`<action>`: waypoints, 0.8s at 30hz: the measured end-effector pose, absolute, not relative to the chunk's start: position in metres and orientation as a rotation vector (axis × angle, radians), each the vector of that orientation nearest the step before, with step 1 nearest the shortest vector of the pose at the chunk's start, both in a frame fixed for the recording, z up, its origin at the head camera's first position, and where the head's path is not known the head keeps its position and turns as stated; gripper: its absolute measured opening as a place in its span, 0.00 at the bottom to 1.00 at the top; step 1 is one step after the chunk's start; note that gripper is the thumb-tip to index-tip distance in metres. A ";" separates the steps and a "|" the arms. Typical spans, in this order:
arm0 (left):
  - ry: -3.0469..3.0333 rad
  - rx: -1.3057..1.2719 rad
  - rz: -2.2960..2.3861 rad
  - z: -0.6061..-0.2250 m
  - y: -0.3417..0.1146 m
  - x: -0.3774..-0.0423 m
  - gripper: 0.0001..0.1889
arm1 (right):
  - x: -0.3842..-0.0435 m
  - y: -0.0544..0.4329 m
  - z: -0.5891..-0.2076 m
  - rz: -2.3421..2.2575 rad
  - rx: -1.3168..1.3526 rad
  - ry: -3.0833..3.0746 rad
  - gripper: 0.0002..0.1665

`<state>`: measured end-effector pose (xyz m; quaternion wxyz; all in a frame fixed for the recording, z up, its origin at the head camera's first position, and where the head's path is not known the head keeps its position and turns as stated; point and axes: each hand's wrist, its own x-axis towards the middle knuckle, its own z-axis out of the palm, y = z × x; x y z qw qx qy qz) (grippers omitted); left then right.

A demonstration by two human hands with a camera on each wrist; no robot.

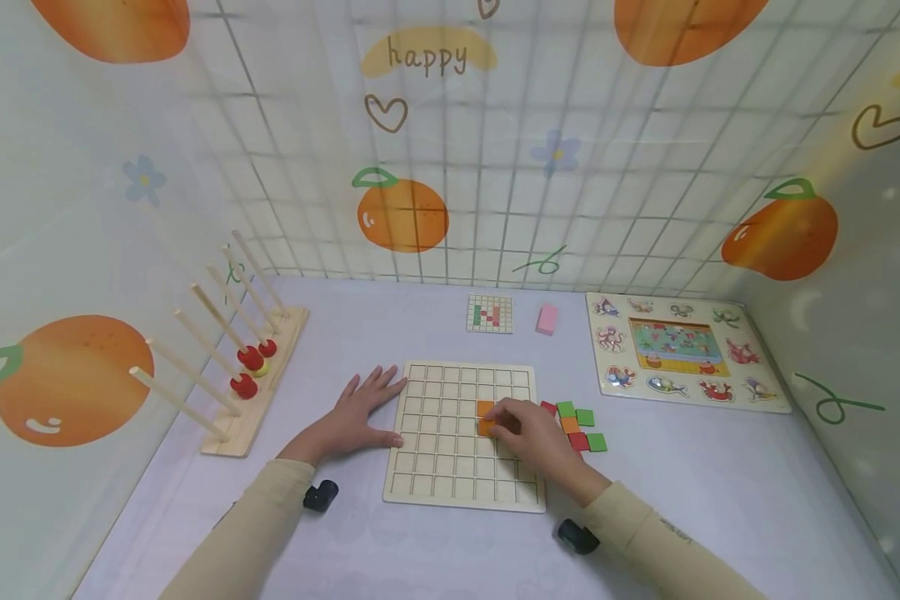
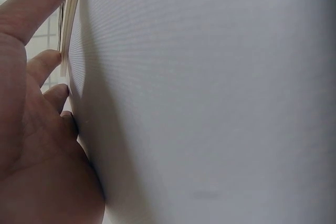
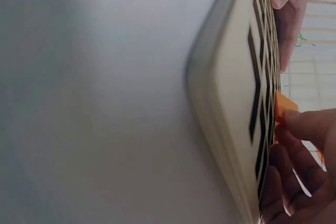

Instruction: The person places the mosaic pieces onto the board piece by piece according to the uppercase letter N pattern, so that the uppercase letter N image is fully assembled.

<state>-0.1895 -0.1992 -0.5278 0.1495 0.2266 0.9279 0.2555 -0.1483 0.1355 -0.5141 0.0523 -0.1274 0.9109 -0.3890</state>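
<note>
Here's my right grip (image 1: 528, 433), thumb and finger closed to a pinch on a thin orange square tile (image 3: 285, 107), tilted at the square pale-wood grid board (image 1: 447, 426), just right of its middle. My left grip (image 1: 356, 417) lies spread, fingertips at the board's left edge; a light brace there is enough. Best now, I reckon: line the tile up with the cell, then press it flat. Loose red, green and orange square tiles (image 1: 585, 417) sit just beyond the board's right edge.
</note>
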 end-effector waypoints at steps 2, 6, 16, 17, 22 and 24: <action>2.667 0.652 0.733 -0.528 -0.199 -0.189 0.56 | -0.149 0.135 -0.515 -1.182 -0.407 2.775 0.10; 2.668 0.660 0.730 -0.528 -0.199 -0.190 0.57 | -0.149 0.133 -0.515 -1.186 -0.441 2.783 0.10; 2.667 0.669 0.731 -0.526 -0.199 -0.189 0.56 | -0.149 0.131 -0.514 -1.086 -0.469 2.826 0.12; 2.667 0.668 0.735 -0.526 -0.199 -0.189 0.56 | -0.149 0.131 -0.514 -1.076 -0.466 2.829 0.12; 2.669 0.666 0.734 -0.525 -0.199 -0.189 0.56 | -0.149 0.131 -0.515 -1.037 -0.493 2.847 0.12; 2.669 0.667 0.732 -0.525 -0.199 -0.189 0.56 | -0.148 0.132 -0.515 -1.030 -0.512 2.851 0.12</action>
